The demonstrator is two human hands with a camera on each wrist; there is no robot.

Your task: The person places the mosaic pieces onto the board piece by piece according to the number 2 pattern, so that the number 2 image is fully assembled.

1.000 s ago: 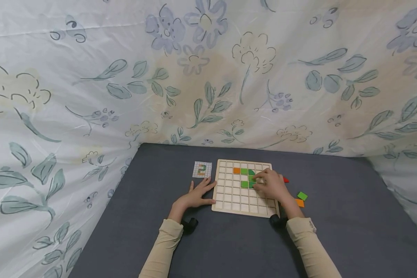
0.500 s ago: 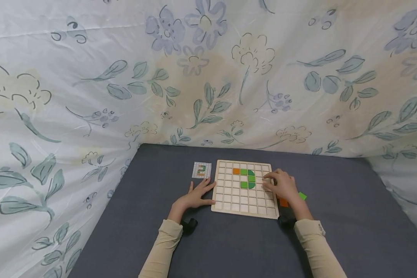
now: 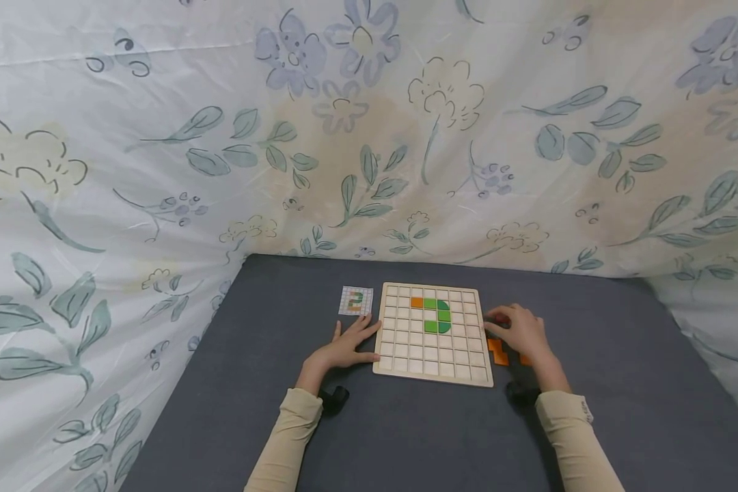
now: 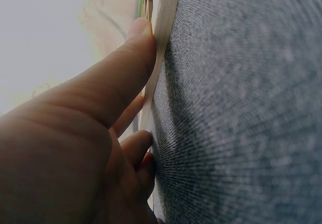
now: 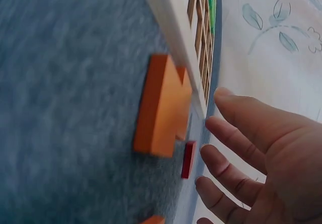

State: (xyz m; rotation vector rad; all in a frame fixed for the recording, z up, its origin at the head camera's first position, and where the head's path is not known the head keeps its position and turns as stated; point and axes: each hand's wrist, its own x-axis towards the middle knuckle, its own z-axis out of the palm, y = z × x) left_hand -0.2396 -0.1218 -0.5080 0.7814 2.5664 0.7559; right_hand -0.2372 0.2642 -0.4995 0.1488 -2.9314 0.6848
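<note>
A wooden grid board [image 3: 408,348] lies on the dark cloth, with an orange tile [image 3: 417,303] and several green tiles [image 3: 444,316] set in its squares. My left hand [image 3: 341,346] touches the board's left edge with spread fingertips and thumb. Just off the right edge hovers my right hand [image 3: 519,333], its fingers loosely bent and nothing between them in the right wrist view. Below its fingertips are orange tiles [image 5: 166,108] beside the board. A red tile [image 5: 188,159] lies close to the fingers in that view.
A small card [image 3: 355,301] printed with a coloured grid pattern lies left of the board. Another orange tile [image 3: 525,359] shows partly under the right wrist. Floral fabric [image 3: 369,137] hangs behind the dark table [image 3: 406,437].
My right hand has moved right, from over the green tiles to beyond the board's right edge. The green tiles stay in their squares. The left hand stays at the left edge.
</note>
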